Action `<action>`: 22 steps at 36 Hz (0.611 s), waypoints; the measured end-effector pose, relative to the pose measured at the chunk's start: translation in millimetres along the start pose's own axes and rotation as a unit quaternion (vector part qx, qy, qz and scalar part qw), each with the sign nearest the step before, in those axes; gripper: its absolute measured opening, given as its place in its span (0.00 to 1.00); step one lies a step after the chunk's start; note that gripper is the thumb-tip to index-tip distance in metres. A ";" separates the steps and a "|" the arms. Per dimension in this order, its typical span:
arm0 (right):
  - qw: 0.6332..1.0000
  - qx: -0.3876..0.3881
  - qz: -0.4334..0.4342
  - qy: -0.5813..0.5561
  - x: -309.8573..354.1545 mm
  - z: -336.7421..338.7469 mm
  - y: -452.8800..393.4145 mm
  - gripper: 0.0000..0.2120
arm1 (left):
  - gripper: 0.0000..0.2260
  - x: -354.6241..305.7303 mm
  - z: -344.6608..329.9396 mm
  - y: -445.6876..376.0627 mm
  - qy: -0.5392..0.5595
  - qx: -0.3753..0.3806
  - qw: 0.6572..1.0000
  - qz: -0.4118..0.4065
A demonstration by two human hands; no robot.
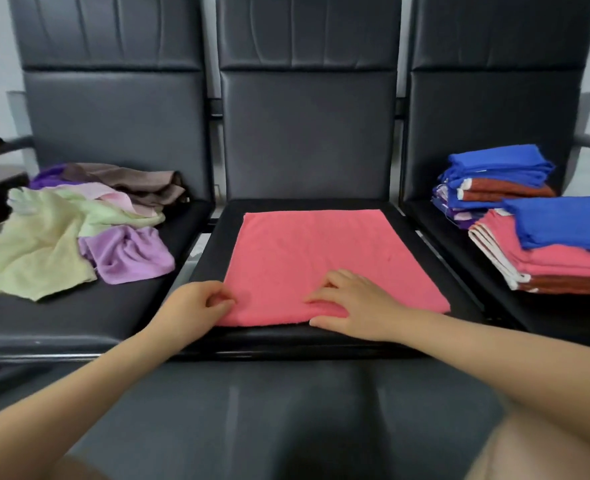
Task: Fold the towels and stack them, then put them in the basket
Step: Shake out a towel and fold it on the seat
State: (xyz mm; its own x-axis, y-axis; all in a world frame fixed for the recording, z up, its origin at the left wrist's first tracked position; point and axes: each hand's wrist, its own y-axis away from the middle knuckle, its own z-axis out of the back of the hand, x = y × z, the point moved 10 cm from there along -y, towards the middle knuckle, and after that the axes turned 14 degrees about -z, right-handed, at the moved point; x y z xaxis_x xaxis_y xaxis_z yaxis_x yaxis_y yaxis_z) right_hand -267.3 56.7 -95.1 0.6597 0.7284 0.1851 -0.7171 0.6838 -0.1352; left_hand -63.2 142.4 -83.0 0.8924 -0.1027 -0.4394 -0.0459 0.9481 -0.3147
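The left hand (196, 306) pinches the near left corner of the pink towel (321, 258) with curled fingers (222, 301), while the right hand (349, 306) grips a small fold at its near edge. The soft, square towel lies flat on the middle seat (459, 299) of the black padded bench, bare margins all round. Crumpled towels (61, 237) heap on the left seat; folded stacks (546, 244) fill the right.

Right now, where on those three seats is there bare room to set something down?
Little room. The middle seat shows only thin strips beside the pink towel. The left seat is bare in front of the unfolded pile. The right seat is crowded with the folded stacks.
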 end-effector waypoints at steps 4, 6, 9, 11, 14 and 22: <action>0.994 -0.069 0.082 -0.011 15.1 12.7 9.7 0.20 | 0.02 -4.1 2.1 6.1 -0.095 0.020 0.995 -0.016; 0.982 -0.114 0.151 0.011 28.6 16.1 17.3 0.14 | 0.04 -4.9 2.4 6.7 -0.115 0.018 0.993 -0.034; 0.975 -0.126 0.182 0.030 39.6 15.8 19.0 0.12 | 0.12 -14.7 4.0 4.2 -0.146 -0.005 0.986 -0.081; 0.980 -0.113 0.164 0.015 39.6 17.3 15.7 0.12 | 0.21 -30.3 1.4 1.8 -0.132 -0.004 0.984 -0.121; 0.989 -0.082 0.115 -0.031 32.0 20.5 7.7 0.13 | 0.25 -56.2 -14.7 -3.1 -0.128 0.030 0.975 -0.178; 0.993 -0.040 0.072 -0.080 19.8 21.0 -2.5 0.11 | 0.22 -75.4 -34.5 -25.0 -0.142 0.029 0.963 -0.227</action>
State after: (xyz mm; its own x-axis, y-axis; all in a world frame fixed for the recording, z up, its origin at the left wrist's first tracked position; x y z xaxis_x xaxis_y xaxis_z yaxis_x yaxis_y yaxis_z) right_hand -257.2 68.5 -70.7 0.5028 0.8071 0.3096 -0.7771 0.5789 -0.2469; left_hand -144.8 116.0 -71.1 0.9015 -0.4324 -0.0165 0.3964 0.8406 -0.3691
